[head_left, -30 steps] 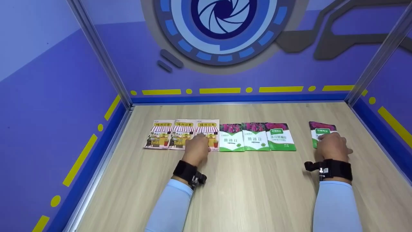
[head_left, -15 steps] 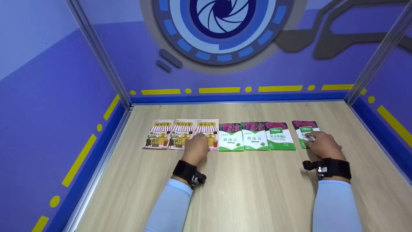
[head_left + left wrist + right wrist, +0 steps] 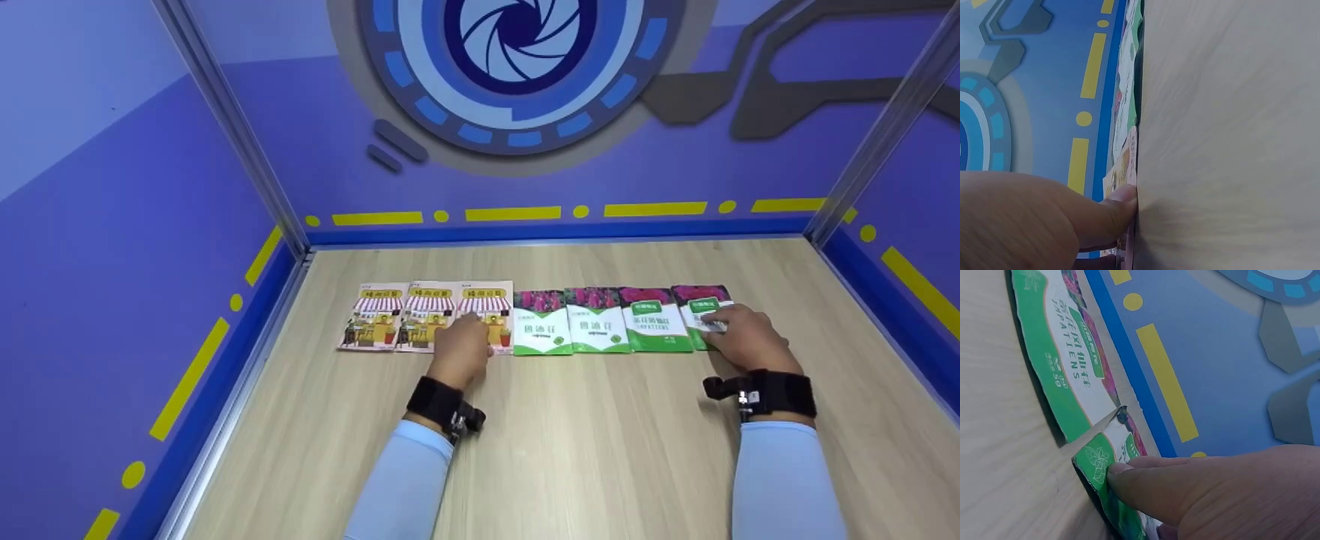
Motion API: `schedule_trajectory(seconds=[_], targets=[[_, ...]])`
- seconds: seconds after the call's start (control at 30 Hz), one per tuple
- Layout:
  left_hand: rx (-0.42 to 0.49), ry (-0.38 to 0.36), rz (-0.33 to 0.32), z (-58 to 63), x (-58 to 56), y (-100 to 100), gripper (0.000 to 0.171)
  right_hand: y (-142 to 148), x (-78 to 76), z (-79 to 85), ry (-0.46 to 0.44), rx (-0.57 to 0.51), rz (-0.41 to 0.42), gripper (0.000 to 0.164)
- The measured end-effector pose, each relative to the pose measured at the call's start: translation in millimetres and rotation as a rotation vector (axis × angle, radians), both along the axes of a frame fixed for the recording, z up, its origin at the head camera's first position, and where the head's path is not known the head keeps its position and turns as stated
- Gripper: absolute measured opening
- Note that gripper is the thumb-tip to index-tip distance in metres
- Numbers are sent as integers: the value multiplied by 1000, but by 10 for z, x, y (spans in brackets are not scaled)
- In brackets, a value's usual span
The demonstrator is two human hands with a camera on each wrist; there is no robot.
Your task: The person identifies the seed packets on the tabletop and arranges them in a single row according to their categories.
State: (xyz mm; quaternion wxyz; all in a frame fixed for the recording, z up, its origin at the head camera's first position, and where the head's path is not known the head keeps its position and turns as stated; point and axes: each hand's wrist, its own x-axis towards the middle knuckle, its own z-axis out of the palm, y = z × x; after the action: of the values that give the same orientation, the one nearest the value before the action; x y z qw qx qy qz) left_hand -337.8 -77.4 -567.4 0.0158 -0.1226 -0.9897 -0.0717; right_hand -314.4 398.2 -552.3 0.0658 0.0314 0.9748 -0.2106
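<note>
My left hand (image 3: 460, 349) rests on the third pink packet (image 3: 486, 300) from the left, printed with a striped shop awning. In the left wrist view, its thumb (image 3: 1117, 211) lies at that packet's lower edge; most other fingers are hidden. At the right end of the row, my right hand (image 3: 750, 337) holds a green-and-white seed packet (image 3: 699, 295) with dark pink flowers. The thumb (image 3: 1134, 486) lies on its front in the right wrist view. A matching packet (image 3: 1072, 377) lies close beside it, marked IMPATIENS.
Two more pink packets (image 3: 427, 319) overlap at the row's left end. Two white-and-green packets (image 3: 541, 322) with pink flowers lie mid-row. Blue-purple panels (image 3: 480, 187) stand behind and beside the wooden tabletop (image 3: 585, 450).
My right hand has slid the rightmost seed packet left, up beside the matching one, and the packet has straightened a little. My left hand has stayed in place.
</note>
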Motion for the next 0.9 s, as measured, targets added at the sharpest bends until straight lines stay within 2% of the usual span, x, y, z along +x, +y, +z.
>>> schedule_trajectory(seconds=[0.1, 0.3, 0.6, 0.9], targets=[[-13, 17, -4, -9, 4, 4, 17, 1, 17, -13, 9, -8, 1, 52], [5, 3, 3, -19, -8, 3, 17, 7, 14, -22, -3, -6, -4, 52], [5, 3, 12, 19, -3, 12, 16, 15, -30, 7, -25, -11, -13, 56], [23, -5, 27, 31, 7, 17, 16, -4, -15, 24, 5, -6, -3, 52]])
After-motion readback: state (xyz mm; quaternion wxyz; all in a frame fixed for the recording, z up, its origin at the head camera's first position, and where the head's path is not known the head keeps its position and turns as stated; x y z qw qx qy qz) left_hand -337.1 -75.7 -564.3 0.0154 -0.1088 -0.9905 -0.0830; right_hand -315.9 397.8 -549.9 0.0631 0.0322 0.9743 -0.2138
